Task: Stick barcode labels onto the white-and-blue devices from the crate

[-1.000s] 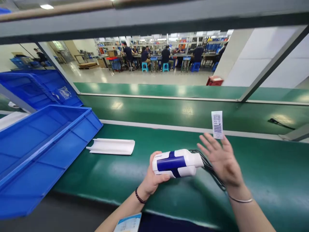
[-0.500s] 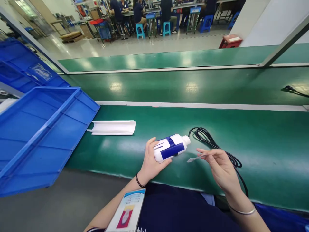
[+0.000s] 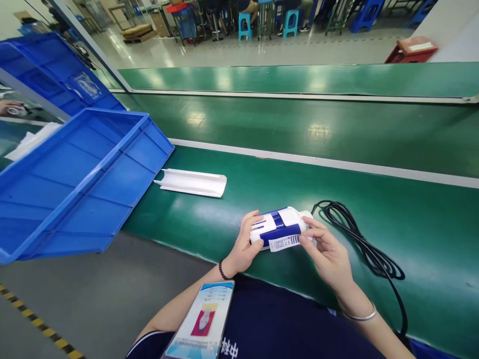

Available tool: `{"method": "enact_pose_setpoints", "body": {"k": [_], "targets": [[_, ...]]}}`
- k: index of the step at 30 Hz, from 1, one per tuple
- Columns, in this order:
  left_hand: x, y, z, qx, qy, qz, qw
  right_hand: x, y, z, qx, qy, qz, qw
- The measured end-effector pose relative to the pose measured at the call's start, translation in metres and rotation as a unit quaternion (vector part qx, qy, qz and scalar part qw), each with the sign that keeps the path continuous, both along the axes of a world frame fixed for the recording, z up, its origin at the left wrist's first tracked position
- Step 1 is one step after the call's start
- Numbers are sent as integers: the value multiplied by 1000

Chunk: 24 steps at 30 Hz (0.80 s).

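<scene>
A white and dark blue plastic device (image 3: 279, 224) lies on its side just above the bench, with a black cable (image 3: 359, 239) running from its right end into a loose coil. My left hand (image 3: 245, 244) is closed around the device's left end. Between thumb and finger of my right hand (image 3: 329, 249) is the right end of a printed white label (image 3: 284, 243). The label lies along the front side of the device, over the lower edge of the blue panel; whether it is stuck there I cannot tell.
On the green bench (image 3: 262, 174), a long white plastic shell (image 3: 192, 182) lies at the left. A large blue crate (image 3: 86, 184) stands tilted beside it, with another blue crate (image 3: 63, 75) behind. A white rail (image 3: 318, 160) runs along the bench's far side. People sit on stools in the background.
My right hand has moved left with the label, bringing it against the device. The label now faces me. My left hand keeps its hold, and the head view has shifted.
</scene>
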<state>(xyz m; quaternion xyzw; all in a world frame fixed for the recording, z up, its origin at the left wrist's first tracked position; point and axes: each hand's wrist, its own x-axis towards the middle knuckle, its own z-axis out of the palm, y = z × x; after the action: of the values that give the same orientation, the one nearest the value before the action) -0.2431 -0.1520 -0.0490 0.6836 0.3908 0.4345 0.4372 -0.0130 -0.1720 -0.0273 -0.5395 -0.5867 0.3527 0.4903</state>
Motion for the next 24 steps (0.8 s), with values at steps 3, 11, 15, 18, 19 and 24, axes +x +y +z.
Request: {"method": "enact_pose_setpoints", "body": {"k": [3,11,15,18,19,24], "targets": [[-1,0,1,-10,-5,-11,1000,-3,3,3,10,-44,0,999],[-2,0,2,-9,-5,-21,1000,-7,8,8,11,-85,8,996],[0,-1,2,-11,-10,-25,1000,-7,8,12,16,-104,5,994],[1,-1,2,-15,-17,-24,999,-7,7,14,18,-114,8,993],[1,-1,2,-14,-19,-23,999,-7,7,14,18,-117,8,993],[2,-2,1,-7,-24,-24,999,-5,6,13,8,-122,3,992]]}}
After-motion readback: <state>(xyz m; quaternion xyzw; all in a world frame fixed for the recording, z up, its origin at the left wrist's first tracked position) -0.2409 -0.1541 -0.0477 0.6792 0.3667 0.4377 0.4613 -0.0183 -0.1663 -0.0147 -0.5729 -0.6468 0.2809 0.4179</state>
